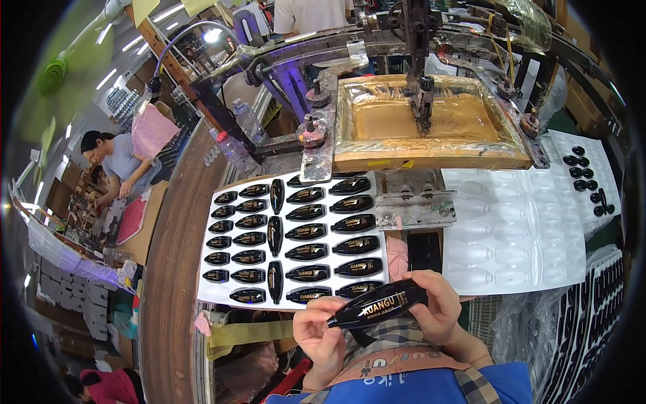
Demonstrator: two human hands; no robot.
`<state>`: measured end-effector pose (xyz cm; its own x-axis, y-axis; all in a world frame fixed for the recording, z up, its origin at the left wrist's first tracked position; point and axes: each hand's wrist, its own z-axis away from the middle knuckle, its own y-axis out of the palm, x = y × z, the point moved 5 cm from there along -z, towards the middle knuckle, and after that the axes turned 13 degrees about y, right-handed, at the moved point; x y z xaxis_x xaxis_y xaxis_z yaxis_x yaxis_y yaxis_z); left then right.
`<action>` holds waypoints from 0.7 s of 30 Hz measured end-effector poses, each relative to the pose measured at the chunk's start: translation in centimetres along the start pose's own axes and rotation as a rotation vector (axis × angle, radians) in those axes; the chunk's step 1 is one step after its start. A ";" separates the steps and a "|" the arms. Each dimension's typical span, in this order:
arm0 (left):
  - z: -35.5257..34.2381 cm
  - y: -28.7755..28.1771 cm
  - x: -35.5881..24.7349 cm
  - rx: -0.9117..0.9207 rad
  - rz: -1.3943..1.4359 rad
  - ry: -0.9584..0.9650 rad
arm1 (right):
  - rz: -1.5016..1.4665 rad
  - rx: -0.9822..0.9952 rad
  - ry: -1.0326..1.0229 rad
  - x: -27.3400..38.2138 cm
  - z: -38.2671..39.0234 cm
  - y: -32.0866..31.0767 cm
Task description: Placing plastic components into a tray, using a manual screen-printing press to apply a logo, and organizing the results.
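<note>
I hold a glossy black bottle-shaped piece (377, 306) with gold print level in front of my chest, between both hands. My left hand (317, 334) pinches its narrow end, at the left. Round the wide right end close the fingers and thumb of my right hand (436, 306). Just beyond my hands lies a white tray (210, 286) with rows of similar black printed pieces in several sizes. Above it to the right stands a screen-printing frame (431, 160) with gold ink (383, 121) and a squeegee (424, 108) over it.
A white moulded tray (511, 229) with bottle-shaped hollows lies on the right; small black parts (584, 172) sit beyond it. Under the frame is a metal fixture (415, 207). Plastic bottles (235, 153) stand at the back left. A co-worker (128, 158) sits at the far left.
</note>
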<state>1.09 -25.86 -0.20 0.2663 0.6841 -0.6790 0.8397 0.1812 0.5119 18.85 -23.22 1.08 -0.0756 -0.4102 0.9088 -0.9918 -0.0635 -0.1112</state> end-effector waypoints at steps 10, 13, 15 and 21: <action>0.0 0.1 0.2 -0.002 -0.010 -0.012 | 0.015 -0.018 -0.005 -0.2 0.1 -0.2; 0.1 0.0 0.3 -0.004 -0.005 -0.013 | 0.015 -0.018 -0.006 -0.1 0.1 -0.2; 0.1 -0.1 0.3 -0.004 -0.005 -0.012 | 0.018 -0.018 -0.005 -0.1 0.2 -0.3; 0.3 -0.4 0.1 -0.023 0.023 -0.011 | -0.023 0.016 -0.082 0.2 0.2 -0.3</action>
<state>0.95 -26.10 -0.65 0.2909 0.6803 -0.6728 0.8225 0.1815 0.5391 19.13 -23.50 1.17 -0.0431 -0.4811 0.8756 -0.9913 -0.0887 -0.0975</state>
